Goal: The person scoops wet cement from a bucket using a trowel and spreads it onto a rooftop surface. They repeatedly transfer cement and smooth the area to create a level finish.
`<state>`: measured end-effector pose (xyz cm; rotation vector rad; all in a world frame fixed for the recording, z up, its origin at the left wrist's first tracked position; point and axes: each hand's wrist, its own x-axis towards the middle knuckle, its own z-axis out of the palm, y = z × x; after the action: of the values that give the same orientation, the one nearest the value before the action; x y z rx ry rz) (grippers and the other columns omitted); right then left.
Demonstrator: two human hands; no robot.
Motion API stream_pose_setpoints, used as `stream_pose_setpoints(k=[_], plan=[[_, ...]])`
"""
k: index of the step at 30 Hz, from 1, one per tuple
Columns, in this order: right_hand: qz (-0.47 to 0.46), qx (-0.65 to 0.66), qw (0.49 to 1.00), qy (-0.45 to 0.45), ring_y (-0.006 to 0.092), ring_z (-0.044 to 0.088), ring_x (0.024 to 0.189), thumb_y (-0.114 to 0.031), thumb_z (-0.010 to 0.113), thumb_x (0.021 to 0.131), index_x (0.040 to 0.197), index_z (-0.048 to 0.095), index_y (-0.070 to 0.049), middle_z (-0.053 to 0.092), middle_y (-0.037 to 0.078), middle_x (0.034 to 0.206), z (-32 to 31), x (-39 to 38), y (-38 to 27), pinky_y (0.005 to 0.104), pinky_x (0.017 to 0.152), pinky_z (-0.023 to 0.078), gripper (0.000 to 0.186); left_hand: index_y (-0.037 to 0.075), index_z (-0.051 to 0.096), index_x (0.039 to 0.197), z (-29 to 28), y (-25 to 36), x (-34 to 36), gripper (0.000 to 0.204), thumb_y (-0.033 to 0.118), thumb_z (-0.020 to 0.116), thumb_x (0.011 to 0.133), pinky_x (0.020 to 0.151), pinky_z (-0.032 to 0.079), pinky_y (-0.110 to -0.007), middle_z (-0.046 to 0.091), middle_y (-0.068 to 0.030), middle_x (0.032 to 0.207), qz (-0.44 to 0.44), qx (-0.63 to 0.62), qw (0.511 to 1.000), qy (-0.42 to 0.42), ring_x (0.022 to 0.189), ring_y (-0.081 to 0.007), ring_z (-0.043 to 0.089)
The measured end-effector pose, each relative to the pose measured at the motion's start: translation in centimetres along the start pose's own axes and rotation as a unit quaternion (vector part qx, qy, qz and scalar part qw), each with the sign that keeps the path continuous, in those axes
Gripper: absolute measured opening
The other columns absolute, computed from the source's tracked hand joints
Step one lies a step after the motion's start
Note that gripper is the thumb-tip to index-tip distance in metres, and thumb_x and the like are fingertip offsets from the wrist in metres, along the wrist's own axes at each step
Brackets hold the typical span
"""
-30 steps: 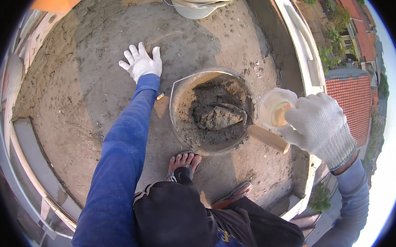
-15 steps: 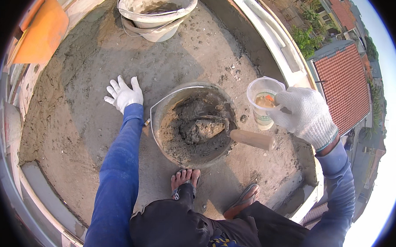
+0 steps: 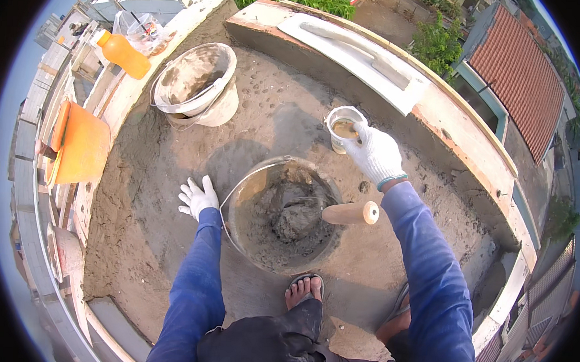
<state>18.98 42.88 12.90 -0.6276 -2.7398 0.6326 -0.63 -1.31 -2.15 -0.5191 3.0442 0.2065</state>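
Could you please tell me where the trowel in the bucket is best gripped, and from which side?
Probably by its wooden handle, coming from the person's right: it sticks out past the right rim of the bucket with its rounded end free, while the blade end sits in the mortar. The right hand holds a cup, so it would likely need freeing first.

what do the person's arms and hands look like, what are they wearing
The left hand and right hand wear white fabric gloves; the right one has teal edging at the cuff. Both arms are covered by long, wrinkled blue sleeves.
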Motion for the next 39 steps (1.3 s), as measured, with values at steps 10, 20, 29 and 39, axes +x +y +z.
stream_pose_setpoints(k=[10, 20, 29, 39], plan=[[0.351, 0.418, 0.831, -0.110, 0.0462, 0.076, 0.104, -0.059, 0.051, 0.112, 0.113, 0.076, -0.002, 0.079, 0.025, 0.101, 3.1, -17.2, 0.9, 0.0516, 0.093, 0.057, 0.063, -0.003, 0.029, 0.175, -11.4, 3.8, -5.7, 0.102, 0.076, 0.046, 0.111, 0.127, 0.045, -0.047, 0.048, -0.0217, 0.171, 0.018, -0.504, 0.699, -0.508, 0.152, -0.0355, 0.054], [0.374, 0.449, 0.807, 0.091, 0.0473, 0.071, 0.097, -0.045, 0.050, 0.114, 0.106, 0.071, -0.003, 0.074, 0.024, 0.099, 3.2, -24.0, -4.7, 0.0526, 0.089, 0.055, 0.048, -0.005, 0.046, 0.166, -17.5, 10.6, -13.1, 0.082, 0.060, 0.052, 0.117, 0.124, 0.046, -0.041, 0.052, -0.0187, 0.168, 0.150, -0.382, 0.789, -0.457, 0.149, -0.0287, 0.056], [0.375, 0.438, 0.812, 0.092, 0.0415, 0.080, 0.088, -0.050, 0.035, 0.117, 0.108, 0.075, 0.002, 0.079, 0.025, 0.099, -6.6, -35.7, -0.1, 0.0507, 0.092, 0.061, 0.066, -0.003, 0.055, 0.157, -22.3, 16.8, -22.2, 0.063, 0.048, 0.053, 0.119, 0.111, 0.060, -0.047, 0.065, -0.0208, 0.154, 0.272, -0.234, 0.649, -0.670, 0.132, -0.0302, 0.070], [0.496, 0.555, 0.653, 0.135, 0.0386, 0.084, 0.080, -0.059, 0.035, 0.116, 0.132, 0.069, 0.010, 0.082, 0.027, 0.105, -10.2, -49.0, 1.5, 0.0456, 0.078, 0.069, 0.078, 0.002, 0.079, 0.127, -11.2, 27.5, -36.0, 0.058, 0.056, 0.066, 0.111, 0.097, 0.060, -0.047, 0.082, -0.0114, 0.123, 0.477, -0.118, 0.703, -0.514, 0.117, -0.0276, 0.075]])
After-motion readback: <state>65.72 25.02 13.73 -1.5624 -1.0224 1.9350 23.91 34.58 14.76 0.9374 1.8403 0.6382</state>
